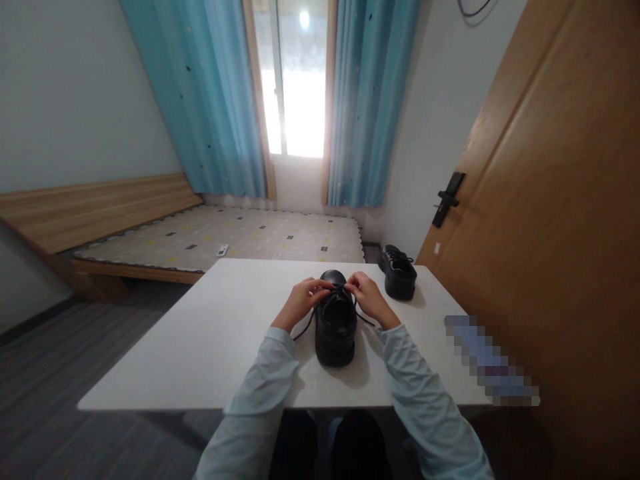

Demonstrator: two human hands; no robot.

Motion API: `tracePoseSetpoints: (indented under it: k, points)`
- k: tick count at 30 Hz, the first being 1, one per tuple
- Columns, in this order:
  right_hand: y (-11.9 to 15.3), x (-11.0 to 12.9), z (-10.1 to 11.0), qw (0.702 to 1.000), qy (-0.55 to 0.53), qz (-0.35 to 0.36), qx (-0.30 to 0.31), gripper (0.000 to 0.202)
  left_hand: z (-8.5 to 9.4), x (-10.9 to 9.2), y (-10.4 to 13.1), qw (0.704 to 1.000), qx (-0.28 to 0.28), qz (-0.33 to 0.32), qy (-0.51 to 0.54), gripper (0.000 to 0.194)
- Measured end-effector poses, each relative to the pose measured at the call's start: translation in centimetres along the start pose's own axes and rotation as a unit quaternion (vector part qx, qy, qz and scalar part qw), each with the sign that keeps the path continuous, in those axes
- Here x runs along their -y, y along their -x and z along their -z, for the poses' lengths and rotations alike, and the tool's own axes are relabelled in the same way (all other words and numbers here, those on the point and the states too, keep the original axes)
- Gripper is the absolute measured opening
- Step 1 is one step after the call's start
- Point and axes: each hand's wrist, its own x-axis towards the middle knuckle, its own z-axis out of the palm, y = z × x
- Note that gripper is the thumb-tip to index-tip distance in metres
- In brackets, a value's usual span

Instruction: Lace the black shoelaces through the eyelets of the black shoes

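A black lace-up shoe [336,340] stands on the white table [225,353], its heel toward me and its toe pointing away. My left hand [307,298] pinches the shoelace at the left of the lacing. From the other side, my right hand [365,293] grips the lace between thumb and fingers, close to the left fingertips. Loose lace ends [303,327] trail down on both sides of the shoe. The exact shape of the lace between my fingers is too small to make out.
A second black shoe [399,273], laced, sits at the table's far right corner. A blurred-out bluish item [490,360] lies along the right edge. Beyond the table is a bed [250,233] with a small white device [223,250]. A wooden door [550,220] stands close on the right.
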Motion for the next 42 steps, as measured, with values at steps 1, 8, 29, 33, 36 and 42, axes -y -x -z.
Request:
tracePoseSetpoints:
  k: [1, 8, 29, 33, 36, 42]
  points:
    - [0.0, 0.1, 0.0, 1.0, -0.008, -0.005, 0.002, 0.011, 0.0, 0.1, 0.0, 1.0, 0.001, 0.0, -0.001, 0.021]
    - [0.0, 0.2, -0.3, 0.996, -0.078, -0.023, -0.029, 0.012, -0.1, 0.4, -0.1, 0.999, 0.028, 0.0, -0.015, 0.026]
    - [0.2, 0.2, 0.5, 0.928, -0.357, -0.095, 0.047, 0.024, -0.2, 0.6, -0.2, 0.998, 0.043, 0.013, -0.044, 0.027]
    - [0.1, -0.1, 0.4, 0.925, -0.365, -0.096, 0.034, 0.022, -0.1, 0.6, -0.2, 0.998, 0.045, 0.012, -0.04, 0.027]
    - [0.1, 0.0, 0.4, 0.925, -0.368, -0.097, 0.019, 0.022, -0.1, 0.5, -0.1, 0.998, 0.045, 0.013, -0.039, 0.027]
    - [0.0, 0.6, 0.4, 0.932, -0.351, -0.087, 0.01, 0.026, -0.1, 0.4, -0.1, 0.998, 0.043, 0.013, -0.04, 0.027]
